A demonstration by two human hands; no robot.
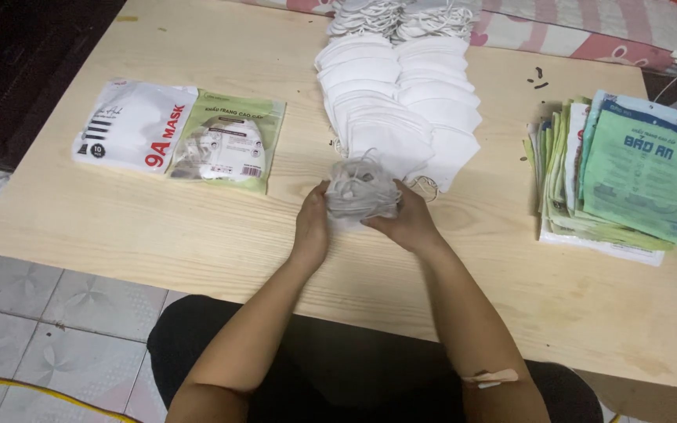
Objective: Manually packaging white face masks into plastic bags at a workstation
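**Small bundle of white masks held between two hands at the table's middle**

A small stack of white folded fabric face masks [360, 190], its thin ear loops bunched loosely on top, is gripped from both sides just above the pale wooden table [197, 235], roughly midway between the near and far edges. The left hand [312, 223] is pressed against the stack's left side, fingers together and curled on it; the right hand [409, 221] is clamped on its right side, fingers closed around the edge. An adhesive plaster [489, 378] is seen on the right forearm near the near edge.

Just beyond the hands, two overlapping rows of white folded masks [405, 102] are laid out toward the far edge, too many and too overlapped to be counted. Toward the left edge, two flat packets are placed side by side: one white mask packet [133, 124] and one green mask packet [229, 141]. Near the right edge, one pile of empty green and blue packaging bags [628, 172] is stacked; its count cannot be told.
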